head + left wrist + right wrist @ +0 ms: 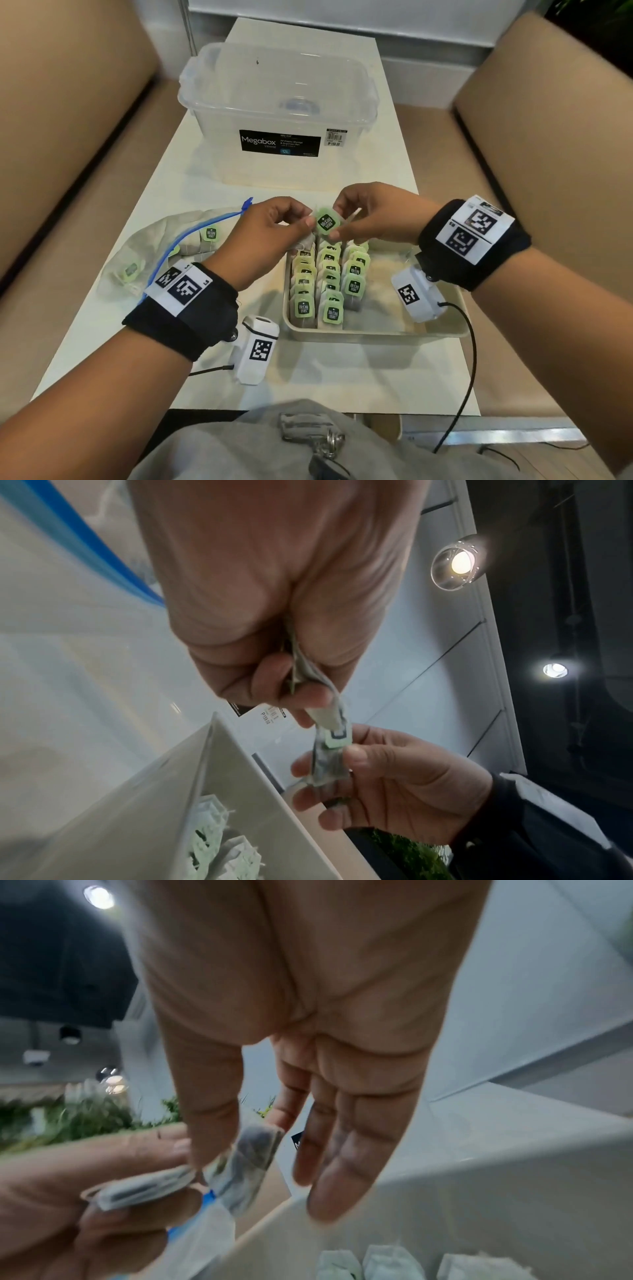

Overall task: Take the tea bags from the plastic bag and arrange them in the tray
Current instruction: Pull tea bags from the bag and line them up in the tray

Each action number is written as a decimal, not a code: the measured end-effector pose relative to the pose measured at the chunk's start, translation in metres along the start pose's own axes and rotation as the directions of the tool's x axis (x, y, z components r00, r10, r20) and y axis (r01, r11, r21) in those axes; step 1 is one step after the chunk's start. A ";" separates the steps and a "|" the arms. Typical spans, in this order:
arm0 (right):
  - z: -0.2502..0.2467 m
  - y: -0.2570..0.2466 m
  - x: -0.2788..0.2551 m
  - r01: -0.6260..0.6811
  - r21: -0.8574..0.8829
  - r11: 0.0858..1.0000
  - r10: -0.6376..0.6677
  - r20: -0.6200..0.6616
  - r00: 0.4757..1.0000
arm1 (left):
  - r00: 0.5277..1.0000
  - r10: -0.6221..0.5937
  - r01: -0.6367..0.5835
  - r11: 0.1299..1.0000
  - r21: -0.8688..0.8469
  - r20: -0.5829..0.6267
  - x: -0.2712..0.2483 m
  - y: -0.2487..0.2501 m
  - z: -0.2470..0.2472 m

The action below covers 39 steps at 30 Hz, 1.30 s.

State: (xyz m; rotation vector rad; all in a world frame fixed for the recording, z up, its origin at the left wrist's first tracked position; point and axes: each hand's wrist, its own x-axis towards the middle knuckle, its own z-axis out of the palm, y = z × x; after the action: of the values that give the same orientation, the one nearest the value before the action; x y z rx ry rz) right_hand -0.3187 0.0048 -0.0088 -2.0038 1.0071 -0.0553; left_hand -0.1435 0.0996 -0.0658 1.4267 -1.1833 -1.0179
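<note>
Held above the far left corner of the shallow beige rectangular tray (376, 334), a small tea bag with a rounded pale green paper tag printed with a dark label (325, 222) sits between both hands. The tag faces up toward the head camera, its printed lettering running slantwise from lower left to upper right, and the wrist views show the greyish gauze pouch with dark leaf inside hanging below it. The left hand (270, 226) pinches the tag's left edge between thumb and fingertips; in its wrist view the curled fingers also clasp further folded tea bags. The right hand (373, 214) pinches the right side with thumb and forefinger, the other fingers loosely extended. Inside the tray, three rows of matching green-tagged tea bags (329, 284) stand upright on the left half, the rows running from near to far edge. Left of the tray lies the crumpled clear plastic zip bag with a blue seal strip (164, 253), with a few tea bags still in it. Behind stands a clear lidded plastic storage box (277, 113) on the white table (342, 377).
</note>
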 end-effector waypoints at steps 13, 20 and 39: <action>-0.001 0.002 0.003 -0.025 -0.400 0.916 0.012 -0.034 0.999 | 0.996 -0.085 0.081 0.993 0.090 0.033 -0.002 -0.004 0.002; 0.014 0.032 0.010 -0.167 -0.483 0.860 0.311 0.234 0.921 | 0.991 -0.104 0.099 0.993 0.069 0.082 -0.005 -0.007 -0.002; 0.028 0.043 0.033 -0.092 -0.708 0.700 0.379 0.260 0.888 | 0.994 -0.085 0.085 0.996 0.009 0.071 0.002 -0.010 -0.005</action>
State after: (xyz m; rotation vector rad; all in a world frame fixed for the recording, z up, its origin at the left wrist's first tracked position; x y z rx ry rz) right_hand -0.3125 -0.0110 -0.0675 -2.3572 1.1077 0.9683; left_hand -0.1366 0.0988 -0.0744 1.4662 -1.1855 -1.1331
